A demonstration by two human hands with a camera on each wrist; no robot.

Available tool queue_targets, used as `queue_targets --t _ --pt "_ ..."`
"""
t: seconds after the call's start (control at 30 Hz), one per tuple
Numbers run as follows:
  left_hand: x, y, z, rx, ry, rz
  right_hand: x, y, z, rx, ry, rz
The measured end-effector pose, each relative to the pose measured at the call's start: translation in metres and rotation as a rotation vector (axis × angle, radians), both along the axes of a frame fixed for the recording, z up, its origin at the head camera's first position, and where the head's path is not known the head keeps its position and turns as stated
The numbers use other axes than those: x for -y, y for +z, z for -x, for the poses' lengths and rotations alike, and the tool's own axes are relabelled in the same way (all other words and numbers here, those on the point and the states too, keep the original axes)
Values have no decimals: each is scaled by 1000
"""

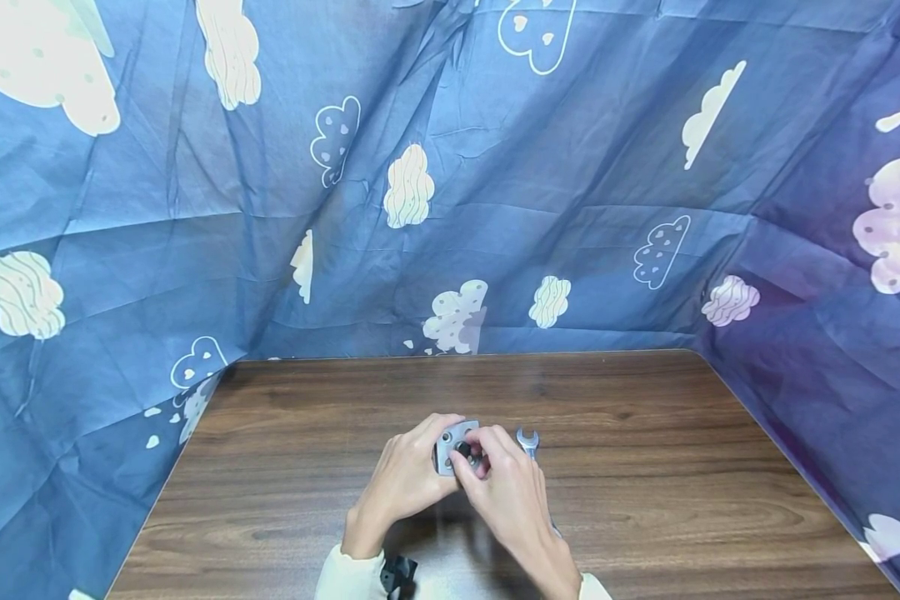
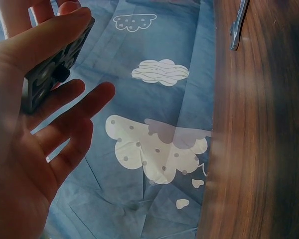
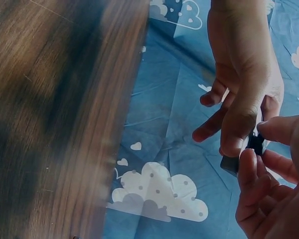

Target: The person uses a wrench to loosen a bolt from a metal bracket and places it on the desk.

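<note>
Above table (image 1: 645,467), hands (image 1: 408,479) around block (image 1: 450,446)

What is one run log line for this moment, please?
left hand: holds metal block | right hand: pinches black knob on block | wrench: on table, untouched

we see our left hand (image 2: 25,124) pinching a grey block (image 2: 52,67), a wrench (image 2: 238,25) lying on the wooden table (image 2: 264,149), and cloud-print cloth (image 2: 154,149) behind.

Wooden table (image 1: 645,500), spanner (image 1: 528,442) lying on it, cloud-print blue cloth (image 1: 570,208) behind
</note>
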State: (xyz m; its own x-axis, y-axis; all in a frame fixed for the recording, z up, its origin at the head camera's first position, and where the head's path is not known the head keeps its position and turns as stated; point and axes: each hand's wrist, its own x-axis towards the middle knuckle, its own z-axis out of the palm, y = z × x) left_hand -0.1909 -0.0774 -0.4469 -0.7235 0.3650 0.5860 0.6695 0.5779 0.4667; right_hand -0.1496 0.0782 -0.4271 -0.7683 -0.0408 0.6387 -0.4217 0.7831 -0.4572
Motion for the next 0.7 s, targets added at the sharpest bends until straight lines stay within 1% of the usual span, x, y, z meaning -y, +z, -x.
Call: queue_targets --t 0.33,0.7 --pt "0 0 -1 2 4 5 -1 -1 0 -55 42 -28" --pt "1 0 0 -8 8 16 -1 0 0 -54 59 -40"
